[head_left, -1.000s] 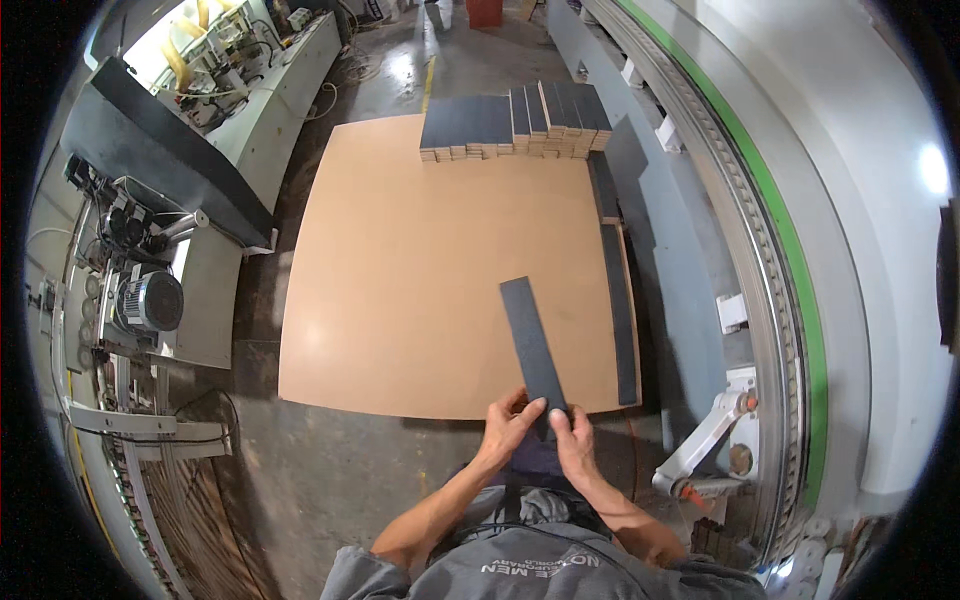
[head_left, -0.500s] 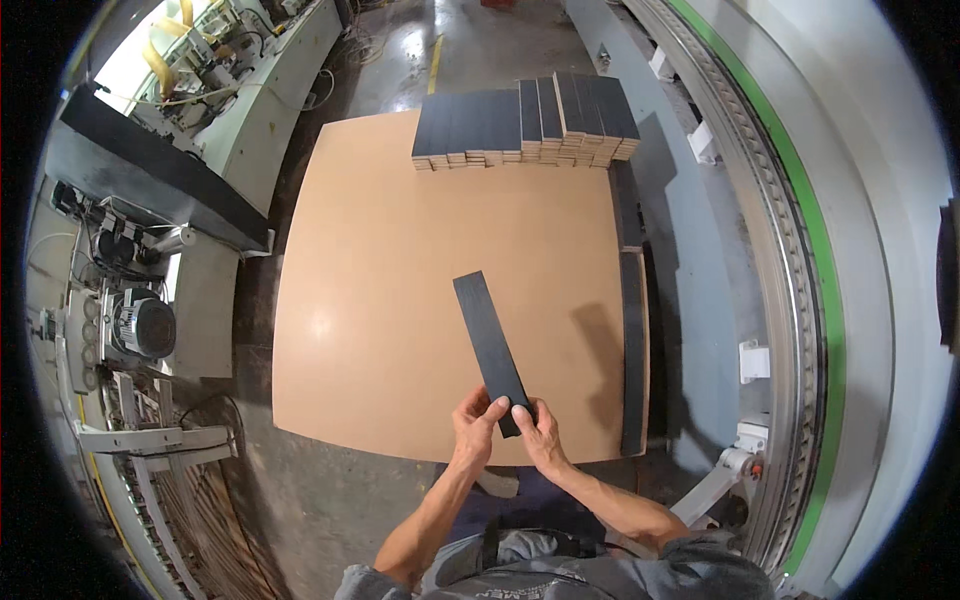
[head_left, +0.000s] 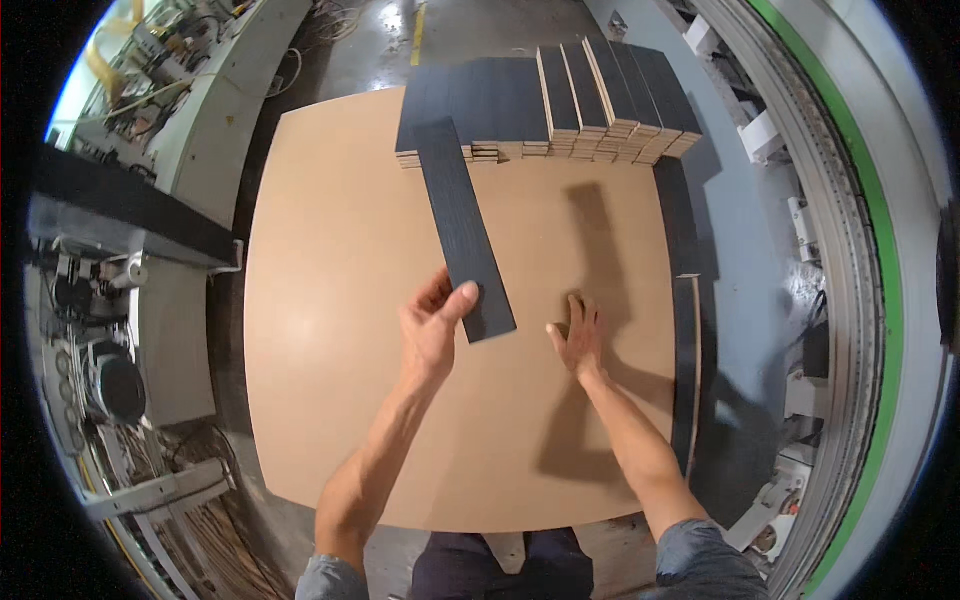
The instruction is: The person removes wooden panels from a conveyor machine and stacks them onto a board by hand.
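Black boards (head_left: 515,100) already sit piled at one o'clock; one board (head_left: 455,220), not down yet, is pinched in the left hand (head_left: 430,330); the right hand (head_left: 580,342) is empty, loosely spread.

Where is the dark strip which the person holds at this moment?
In the head view, the dark strip is in the left hand, left of the right hand, its far end overlapping the stacked strips in the picture.
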`<state>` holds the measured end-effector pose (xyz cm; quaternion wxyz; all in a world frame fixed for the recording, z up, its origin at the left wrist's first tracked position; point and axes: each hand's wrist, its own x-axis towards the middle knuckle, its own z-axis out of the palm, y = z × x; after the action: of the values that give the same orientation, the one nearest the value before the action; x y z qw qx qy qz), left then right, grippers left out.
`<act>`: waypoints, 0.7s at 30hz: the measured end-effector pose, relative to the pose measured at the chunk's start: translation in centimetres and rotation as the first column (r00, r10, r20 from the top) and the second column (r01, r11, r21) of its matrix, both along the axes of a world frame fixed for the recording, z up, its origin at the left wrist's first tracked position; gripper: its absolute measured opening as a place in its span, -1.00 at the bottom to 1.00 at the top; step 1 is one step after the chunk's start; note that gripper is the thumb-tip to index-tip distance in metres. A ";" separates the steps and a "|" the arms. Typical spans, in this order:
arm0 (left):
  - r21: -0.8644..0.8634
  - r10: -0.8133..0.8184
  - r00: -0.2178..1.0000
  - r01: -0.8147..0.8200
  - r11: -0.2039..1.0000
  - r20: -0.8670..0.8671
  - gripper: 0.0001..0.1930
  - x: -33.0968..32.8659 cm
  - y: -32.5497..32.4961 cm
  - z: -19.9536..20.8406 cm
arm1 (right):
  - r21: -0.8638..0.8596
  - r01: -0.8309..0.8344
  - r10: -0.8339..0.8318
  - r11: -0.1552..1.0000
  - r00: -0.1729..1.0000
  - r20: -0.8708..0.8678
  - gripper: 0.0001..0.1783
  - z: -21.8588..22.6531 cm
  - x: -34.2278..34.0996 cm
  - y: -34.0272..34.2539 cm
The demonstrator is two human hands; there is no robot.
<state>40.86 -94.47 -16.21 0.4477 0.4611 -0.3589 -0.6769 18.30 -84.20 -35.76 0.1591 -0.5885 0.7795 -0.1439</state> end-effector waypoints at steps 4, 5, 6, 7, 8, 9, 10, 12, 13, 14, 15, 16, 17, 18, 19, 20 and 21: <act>-0.117 -0.064 0.998 0.064 0.991 0.006 -0.52 -2.5 -8.3 -1.3 | -0.011 -0.032 0.030 0.999 0.982 -0.186 -0.18 -1.1 0.0 0.1; -0.127 -0.104 0.993 0.110 0.986 0.059 -0.59 -3.5 -10.2 -1.5 | -0.024 -0.033 0.028 0.999 0.985 -0.170 -0.16 -0.9 0.0 0.2; -0.129 -0.118 0.992 0.123 0.984 0.049 -0.59 -4.8 -12.1 -1.7 | 0.027 0.002 0.003 1.000 0.987 -0.159 -0.16 -0.6 -0.2 -0.2; -0.127 -0.110 0.994 0.110 0.986 0.010 -0.59 -6.0 -13.8 -2.0 | 0.061 -0.004 0.013 0.998 0.990 -0.140 -0.15 -0.3 -0.1 -0.2; -0.126 -0.098 0.995 0.093 0.988 -0.035 -0.60 -7.1 -15.5 -2.2 | 0.082 -0.017 0.027 0.996 0.993 -0.117 -0.14 -0.1 -0.1 -0.4; -0.118 -0.147 0.989 0.143 0.983 -0.028 -0.60 -8.3 -17.5 -2.4 | 0.101 -0.012 0.025 0.995 0.991 -0.129 -0.11 0.1 -0.1 -0.5; -0.136 -0.153 0.988 0.148 0.980 -0.033 -0.60 -9.6 -19.3 -2.8 | 0.042 -0.020 0.026 0.999 0.988 -0.151 -0.11 0.2 -0.1 -0.7; -0.125 -0.170 0.981 0.158 0.979 -0.091 -0.67 -12.6 -22.8 -3.9 | 0.144 -0.008 0.026 0.990 0.992 -0.127 -0.15 0.2 -0.2 -0.9; -0.125 -0.176 0.981 0.165 0.978 -0.082 -0.67 -14.0 -24.4 -4.5 | 0.058 -0.020 0.028 0.998 0.989 -0.144 -0.15 0.2 -0.3 -1.0; -0.120 -0.177 0.983 0.169 0.978 -0.058 -0.65 -15.5 -26.0 -5.2 | 0.091 -0.017 0.030 0.996 0.989 -0.143 -0.15 0.3 -0.4 -1.0; -0.106 -0.176 0.984 0.171 0.980 -0.032 -0.64 -16.8 -27.4 -6.0 | 0.134 -0.012 0.034 0.991 0.987 -0.159 -0.14 0.4 -0.5 -1.0; -0.117 -0.183 0.983 0.178 0.977 -0.033 -0.64 -18.1 -28.7 -6.8 | 0.121 -0.011 0.028 0.993 0.990 -0.141 -0.14 0.6 -0.6 -1.1; -0.100 -0.188 0.982 0.185 0.978 -0.022 -0.66 -19.2 -29.8 -7.5 | 0.155 -0.014 0.036 0.988 0.989 -0.143 -0.14 0.8 -0.7 -1.2; -0.086 -0.194 0.981 0.193 0.977 -0.014 -0.68 -20.3 -30.9 -8.2 | 0.150 -0.025 0.049 0.988 0.986 -0.158 -0.13 1.0 -0.7 -1.3; -0.086 -0.181 0.983 0.183 0.979 0.028 -0.71 -21.2 -32.0 -8.9 | 0.181 -0.013 0.040 0.983 0.989 -0.143 -0.13 1.2 -0.8 -1.5; -0.108 -0.188 0.982 0.189 0.976 0.021 -0.71 -21.9 -32.7 -9.5 | 0.155 -0.015 0.034 0.988 0.992 -0.121 -0.12 1.4 -0.8 -1.6; -0.090 -0.173 0.983 0.179 0.980 0.066 -0.70 -22.5 -33.4 -10.1 | 0.152 -0.020 0.034 0.988 0.995 -0.095 -0.10 1.5 -0.9 -1.8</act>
<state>18.33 -127.85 -26.28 0.3970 0.4250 -0.4429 -0.6823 17.41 -86.01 -34.28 0.1669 -0.5915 0.7870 -0.0534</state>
